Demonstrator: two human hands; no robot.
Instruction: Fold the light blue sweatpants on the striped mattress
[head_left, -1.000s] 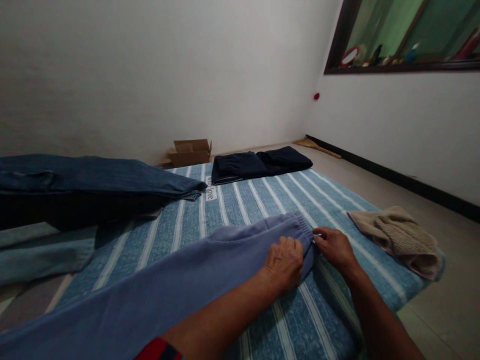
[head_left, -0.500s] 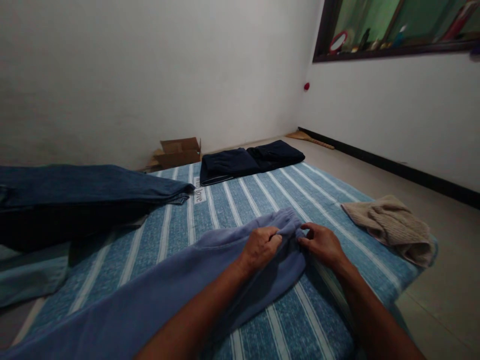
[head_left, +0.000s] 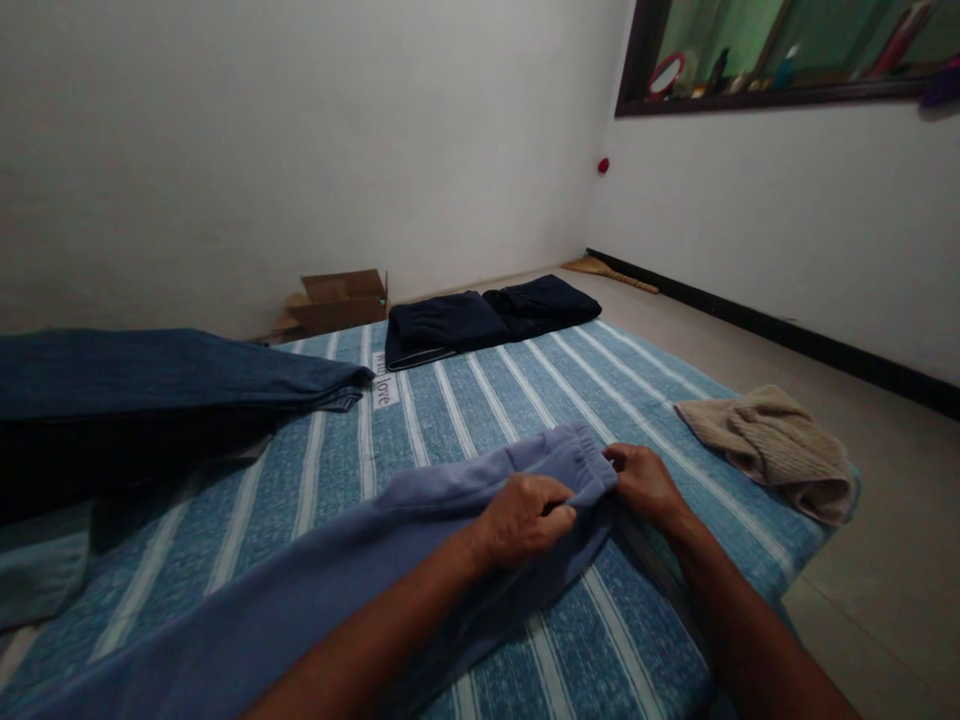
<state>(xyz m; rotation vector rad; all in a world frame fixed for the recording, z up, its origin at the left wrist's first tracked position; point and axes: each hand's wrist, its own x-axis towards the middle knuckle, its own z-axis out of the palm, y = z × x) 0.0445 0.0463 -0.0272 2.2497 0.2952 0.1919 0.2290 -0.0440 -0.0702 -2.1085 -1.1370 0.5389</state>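
Observation:
Light blue-purple trousers (head_left: pixel 315 590) with a gathered elastic edge lie stretched diagonally over a blue and white striped bedcover (head_left: pixel 465 400). My left hand (head_left: pixel 525 515) is closed on a fold of the fabric, a little in from the elastic edge. At the elastic edge itself, the fingers of my right hand (head_left: pixel 645 485) pinch the cloth, with their tips partly hidden behind it. Both hands keep this end slightly raised off the cover.
Dark navy folded trousers (head_left: pixel 495 315) lie at the far edge. Blue jeans (head_left: pixel 150 370) and other garments are piled at left. A beige towel (head_left: pixel 772 440) sits at the right corner. Beyond are a cardboard box (head_left: pixel 341 300) and a broom (head_left: pixel 611 273) on the floor.
The bunched elastic edge has been spread out straighter between my hands. My left hand has shifted slightly down along the fabric. The view has turned a little to the right.

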